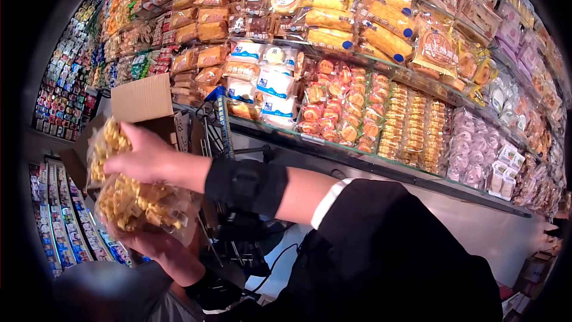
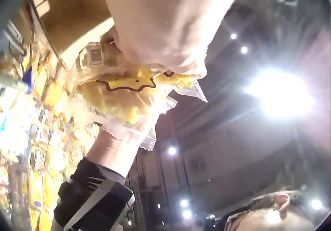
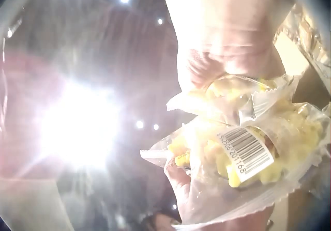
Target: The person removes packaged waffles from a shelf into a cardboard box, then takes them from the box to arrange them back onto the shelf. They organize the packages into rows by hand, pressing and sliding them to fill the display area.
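Two clear plastic bags of yellow snack pieces are held together, one above the other. My right hand [image 1: 140, 158] grips the upper bag [image 1: 104, 140], its thumb and fingers across the plastic. Below it, my left hand [image 1: 161, 250] holds the lower bag [image 1: 143, 206] from underneath. The left wrist view shows brown-outlined printing on yellow packaging [image 2: 129, 83] between the two hands. In the right wrist view, a white barcode label [image 3: 247, 153] shows on a bag, with the left thumb [image 3: 178, 182] against its edge. The bags hide some of the fingers.
An open cardboard box [image 1: 143, 98] stands right behind the bags, one flap up. Tiered shelves of packaged breads and cakes [image 1: 333, 18] curve along the far side, with a glass shelf edge [image 1: 310, 140]. Beside the box is a blue-edged metal frame [image 1: 221, 113].
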{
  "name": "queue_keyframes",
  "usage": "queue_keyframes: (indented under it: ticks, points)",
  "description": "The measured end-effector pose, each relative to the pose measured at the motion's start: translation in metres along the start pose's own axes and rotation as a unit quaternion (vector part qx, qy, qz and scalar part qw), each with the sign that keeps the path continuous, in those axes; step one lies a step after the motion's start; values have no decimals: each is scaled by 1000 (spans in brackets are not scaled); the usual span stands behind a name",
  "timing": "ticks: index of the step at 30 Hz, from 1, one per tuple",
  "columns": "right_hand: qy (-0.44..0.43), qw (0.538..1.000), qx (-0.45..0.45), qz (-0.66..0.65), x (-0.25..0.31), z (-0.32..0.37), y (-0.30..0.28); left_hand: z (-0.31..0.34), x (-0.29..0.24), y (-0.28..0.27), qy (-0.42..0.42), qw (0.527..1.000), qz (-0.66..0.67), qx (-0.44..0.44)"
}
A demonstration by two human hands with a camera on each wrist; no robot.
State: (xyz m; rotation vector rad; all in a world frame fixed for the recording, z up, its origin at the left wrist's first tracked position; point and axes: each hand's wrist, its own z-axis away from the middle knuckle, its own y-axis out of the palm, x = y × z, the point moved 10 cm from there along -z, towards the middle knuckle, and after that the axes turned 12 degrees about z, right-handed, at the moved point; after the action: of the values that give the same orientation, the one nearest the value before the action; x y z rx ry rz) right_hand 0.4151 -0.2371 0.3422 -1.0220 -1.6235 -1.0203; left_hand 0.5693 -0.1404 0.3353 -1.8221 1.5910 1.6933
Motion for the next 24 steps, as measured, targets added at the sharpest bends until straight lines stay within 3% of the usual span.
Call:
queue_keyframes:
  ticks: [1,3,4,5,6,7,10,13,14,16,17,19,20,22,24]
  points:
    - [5,999,-43,31,6,11,-28,14,4,25,-19,1000,3,19]
    - [26,997,-41,-64,9,38,-75,49,23,71,-59,995,36,75]
    - [-33,987,-43,-151,11,47,-100,68,38,94,-79,988,66,112]
    - [-75,971,-46,-224,18,64,-130,91,59,118,-148,981,64,112]
    - [-53,969,-73,-231,4,80,-164,115,82,142,-217,968,60,111]
    - [-18,957,-117,-266,-17,99,-196,132,100,163,-203,969,9,140]
    - [90,937,-134,-311,-100,144,-279,191,166,208,-116,957,-151,217]
    - [173,884,-189,-390,-204,174,-346,233,253,228,-156,951,-146,225]
    - [165,883,-217,-383,-232,177,-368,242,280,229,-163,951,-152,213]
    - [229,886,-232,-330,-237,180,-391,251,333,221,-191,961,-101,171]
    - [204,921,-278,-179,-234,178,-415,255,352,215,-158,964,-126,174]
    - [136,937,-304,102,-230,167,-446,262,378,203,-66,951,-231,197]
    - [101,924,-291,226,-214,161,-449,267,376,204,-28,926,-302,226]
    - [165,884,-312,306,-189,180,-450,275,383,201,-2,900,-354,253]
    - [111,862,-348,352,-151,198,-444,286,388,202,22,884,-375,279]
